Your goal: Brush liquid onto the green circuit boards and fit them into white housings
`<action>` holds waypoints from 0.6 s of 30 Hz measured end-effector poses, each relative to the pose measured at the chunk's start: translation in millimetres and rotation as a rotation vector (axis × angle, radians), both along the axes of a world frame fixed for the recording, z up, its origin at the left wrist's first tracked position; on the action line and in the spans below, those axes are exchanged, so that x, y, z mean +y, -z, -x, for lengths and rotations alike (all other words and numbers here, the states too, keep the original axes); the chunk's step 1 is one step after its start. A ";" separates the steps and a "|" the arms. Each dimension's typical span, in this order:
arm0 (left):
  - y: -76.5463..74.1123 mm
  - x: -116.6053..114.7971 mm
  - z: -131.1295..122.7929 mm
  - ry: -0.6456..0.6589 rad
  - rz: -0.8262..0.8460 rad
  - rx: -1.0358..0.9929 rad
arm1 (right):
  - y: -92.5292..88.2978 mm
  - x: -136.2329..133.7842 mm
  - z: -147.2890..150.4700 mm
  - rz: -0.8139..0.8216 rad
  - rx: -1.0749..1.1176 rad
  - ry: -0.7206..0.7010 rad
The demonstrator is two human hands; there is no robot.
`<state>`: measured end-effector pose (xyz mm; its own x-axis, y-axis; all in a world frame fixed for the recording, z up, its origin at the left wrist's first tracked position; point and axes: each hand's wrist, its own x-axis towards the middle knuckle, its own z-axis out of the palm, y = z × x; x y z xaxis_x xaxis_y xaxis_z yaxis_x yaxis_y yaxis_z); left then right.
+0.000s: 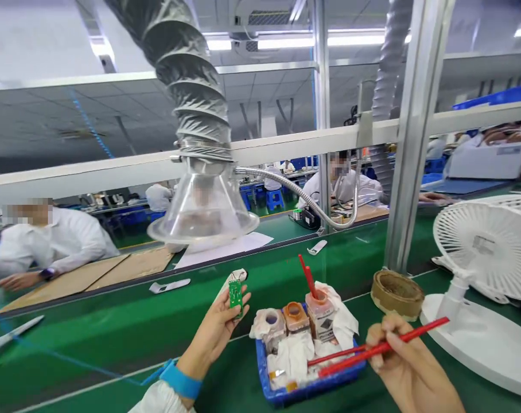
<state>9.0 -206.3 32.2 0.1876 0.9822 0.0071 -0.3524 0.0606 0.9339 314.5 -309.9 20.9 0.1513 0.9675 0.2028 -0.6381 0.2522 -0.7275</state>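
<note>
**Green circuit board [235, 292] up near the blue tray [263, 376]**

In the head view, I see the left hand [217, 324] pinching the board; the right hand [415, 367] grips 2 red sticks [350, 359], possibly brushes, reaching over the tray.

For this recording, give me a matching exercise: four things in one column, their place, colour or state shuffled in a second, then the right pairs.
Things
1. Board
2. Tape roll
3. Tray
4. Sticks in the right hand

Places, colours, states
A. Blue, with bottles inside
B. Red, reaching over the tray
C. Brown, beside the fan
D. Green, held in the left hand

Right pairs
1-D, 2-C, 3-A, 4-B
</note>
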 end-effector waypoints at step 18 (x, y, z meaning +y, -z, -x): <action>-46.7 -139.2 -14.5 -0.085 -0.137 -0.083 | -48.2 -35.0 65.9 -0.794 -0.522 0.373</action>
